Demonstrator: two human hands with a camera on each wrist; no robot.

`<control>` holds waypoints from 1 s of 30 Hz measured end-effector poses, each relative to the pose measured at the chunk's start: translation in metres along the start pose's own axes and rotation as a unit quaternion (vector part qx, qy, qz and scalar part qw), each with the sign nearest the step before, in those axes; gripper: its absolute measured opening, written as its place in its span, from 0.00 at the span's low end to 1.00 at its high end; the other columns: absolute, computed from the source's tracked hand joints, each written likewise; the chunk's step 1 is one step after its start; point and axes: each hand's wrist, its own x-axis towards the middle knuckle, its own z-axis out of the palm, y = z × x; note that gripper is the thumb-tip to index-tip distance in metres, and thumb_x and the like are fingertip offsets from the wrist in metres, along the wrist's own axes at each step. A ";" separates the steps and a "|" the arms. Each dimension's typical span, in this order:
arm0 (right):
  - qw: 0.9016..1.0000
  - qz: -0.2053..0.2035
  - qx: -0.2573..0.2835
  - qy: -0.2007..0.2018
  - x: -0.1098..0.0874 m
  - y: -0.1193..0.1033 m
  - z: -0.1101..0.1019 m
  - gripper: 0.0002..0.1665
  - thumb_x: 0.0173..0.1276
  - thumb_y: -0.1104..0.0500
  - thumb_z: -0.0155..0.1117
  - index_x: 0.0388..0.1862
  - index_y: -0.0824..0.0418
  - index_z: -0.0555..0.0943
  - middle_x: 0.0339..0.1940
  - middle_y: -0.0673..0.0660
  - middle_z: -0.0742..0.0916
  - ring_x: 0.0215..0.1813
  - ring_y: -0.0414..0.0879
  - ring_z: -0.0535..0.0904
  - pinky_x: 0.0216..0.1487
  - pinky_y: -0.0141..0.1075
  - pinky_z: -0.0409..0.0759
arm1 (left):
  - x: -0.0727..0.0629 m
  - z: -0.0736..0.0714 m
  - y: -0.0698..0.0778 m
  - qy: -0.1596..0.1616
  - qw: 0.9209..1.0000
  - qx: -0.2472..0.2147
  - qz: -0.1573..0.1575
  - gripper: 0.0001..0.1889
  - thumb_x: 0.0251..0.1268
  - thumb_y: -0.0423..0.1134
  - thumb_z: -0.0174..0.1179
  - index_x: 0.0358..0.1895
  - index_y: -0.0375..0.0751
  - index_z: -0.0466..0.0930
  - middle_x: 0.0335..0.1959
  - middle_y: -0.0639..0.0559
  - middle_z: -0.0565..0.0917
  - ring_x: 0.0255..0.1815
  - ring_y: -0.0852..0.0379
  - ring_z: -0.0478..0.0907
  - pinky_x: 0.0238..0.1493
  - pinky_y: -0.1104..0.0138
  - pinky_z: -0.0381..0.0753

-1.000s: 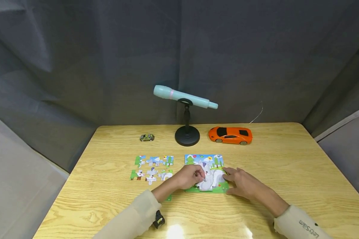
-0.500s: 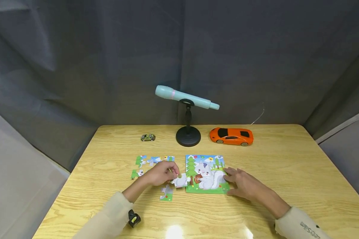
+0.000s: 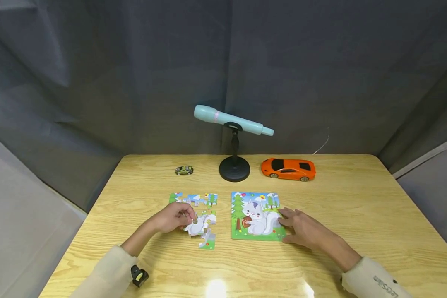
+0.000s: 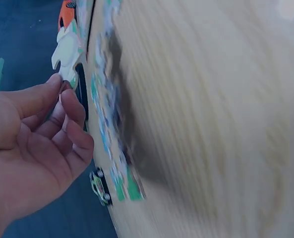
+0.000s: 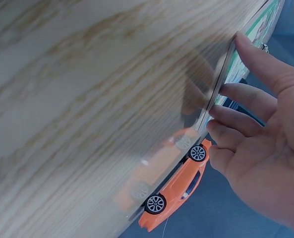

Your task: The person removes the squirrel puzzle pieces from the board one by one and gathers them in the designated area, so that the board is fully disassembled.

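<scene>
My left hand (image 3: pixel 171 217) pinches a puzzle piece (image 4: pixel 67 53) between thumb and fingers, holding it over the loose puzzle pieces (image 3: pixel 207 241) on the left. The piece shows a white-grey animal body in the head view. Part of the loose group is hidden behind this hand. To its right lies a square puzzle board (image 3: pixel 237 203) with a white squirrel, an acorn and green trees. My right hand (image 3: pixel 305 229) rests at the board's right edge, fingers spread and fairly straight, its fingertips touching that edge in the right wrist view.
Behind the puzzles, a light-blue microphone (image 3: pixel 242 124) lies across a black stand (image 3: pixel 234 169). A small green toy car (image 3: pixel 184 170) is left of it and an orange toy car (image 3: pixel 288 169) right of it. Dark cloth (image 3: pixel 171 74) hangs behind the wooden table (image 3: pixel 339 198).
My left hand has moved left from over the squirrel board, carrying the pinched puzzle piece to the loose pieces. The squirrel picture is uncovered now. My right hand stays at the board's edge.
</scene>
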 end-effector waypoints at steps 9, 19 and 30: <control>1.000 0.007 -0.001 -0.007 0.000 0.000 -0.001 0.36 0.53 0.52 0.73 0.57 0.70 0.77 0.69 0.69 0.70 0.70 0.64 0.64 0.69 0.58 0.59 | -0.021 -0.005 -0.009 -0.007 1.000 0.022 -0.021 0.04 0.66 0.27 0.54 0.35 0.33 0.78 0.27 0.42 0.79 0.23 0.58 0.69 0.24 0.72 0.70; 1.000 0.011 -0.010 -0.010 0.000 0.001 0.001 0.36 0.54 0.52 0.73 0.57 0.70 0.77 0.69 0.68 0.70 0.71 0.63 0.64 0.69 0.57 0.60 | -0.021 0.006 -0.011 -0.012 0.999 0.041 -0.017 0.04 0.65 0.26 0.54 0.33 0.33 0.78 0.26 0.41 0.79 0.22 0.58 0.70 0.24 0.72 0.71; 1.000 0.008 -0.017 -0.007 0.002 0.000 0.000 0.36 0.53 0.52 0.73 0.57 0.70 0.77 0.69 0.68 0.70 0.70 0.64 0.64 0.69 0.57 0.60 | -0.019 0.003 -0.012 0.024 0.996 0.085 -0.008 0.02 0.61 0.31 0.62 0.34 0.36 0.80 0.30 0.50 0.80 0.28 0.62 0.71 0.30 0.73 0.73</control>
